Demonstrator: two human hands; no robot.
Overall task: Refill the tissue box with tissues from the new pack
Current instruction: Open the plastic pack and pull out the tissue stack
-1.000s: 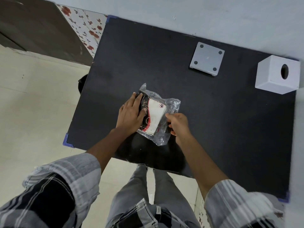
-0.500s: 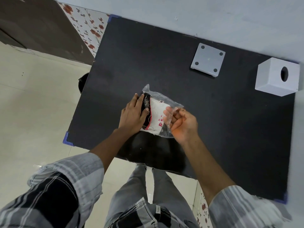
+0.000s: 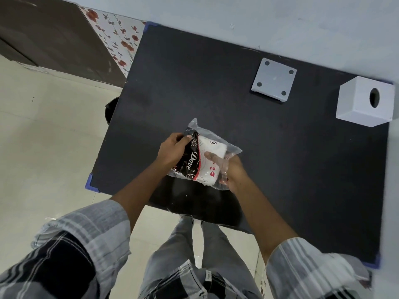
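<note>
Both hands grip the tissue pack above the black surface: left hand clamps the printed end, right hand pinches the slick, crinkly wrapper; light, soft contents.

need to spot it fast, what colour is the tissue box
White, with a dark round hole; the tissue box shows best in the head view.

1. This looks like a room in a home.
2. Pale glossy floor tiles cover the near left.
3. A strip of red-flower patterned wall tile runs at the far left beside a dark brown panel.
4. A black table stands against a plain painted wall.
</note>
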